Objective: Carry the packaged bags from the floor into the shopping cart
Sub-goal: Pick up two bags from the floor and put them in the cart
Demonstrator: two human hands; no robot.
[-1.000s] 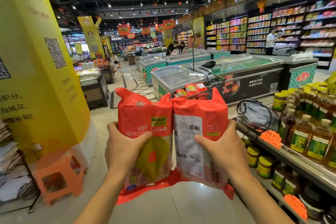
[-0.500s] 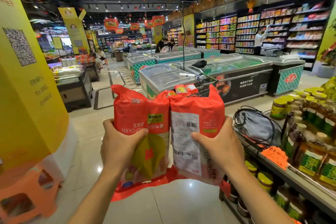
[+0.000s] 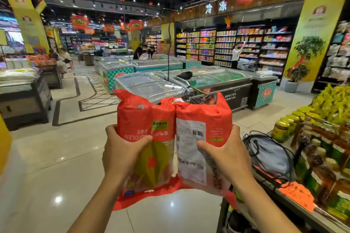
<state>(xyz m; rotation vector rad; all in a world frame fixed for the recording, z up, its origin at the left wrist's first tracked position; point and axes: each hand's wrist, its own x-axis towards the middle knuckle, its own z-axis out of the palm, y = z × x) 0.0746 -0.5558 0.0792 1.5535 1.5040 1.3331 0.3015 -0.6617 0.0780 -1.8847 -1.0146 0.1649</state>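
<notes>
Hands number two: left hand (image 3: 125, 154) grips one red bag (image 3: 144, 119), right hand (image 3: 227, 155) grips a second bag (image 3: 206, 117), side by side, touching, before one wire shopping cart (image 3: 191, 96).

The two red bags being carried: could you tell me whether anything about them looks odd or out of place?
Both are held upside down: the left bag, gripped by the left hand, shows inverted lettering. The right bag, in the right hand, faces back-side out, showing its barcode.

"OLEN" upside down on left red bag (image 3: 144, 117), "冷冻" wall sign (image 3: 216, 8)
</notes>
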